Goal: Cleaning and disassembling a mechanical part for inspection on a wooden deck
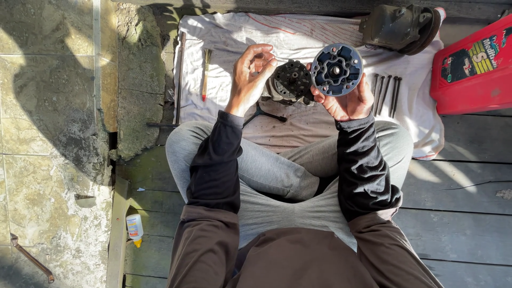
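Right hand gripped rim of round metal plate, likely heavy and rigid, above white cloth; left hand fingers loosely curled, empty

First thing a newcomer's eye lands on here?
The round blue-grey metal plate with a ring of holes, held up in the right hand at top centre. Next, the dark machine body on the white cloth beside the raised left hand, then the bright red container at the right edge.
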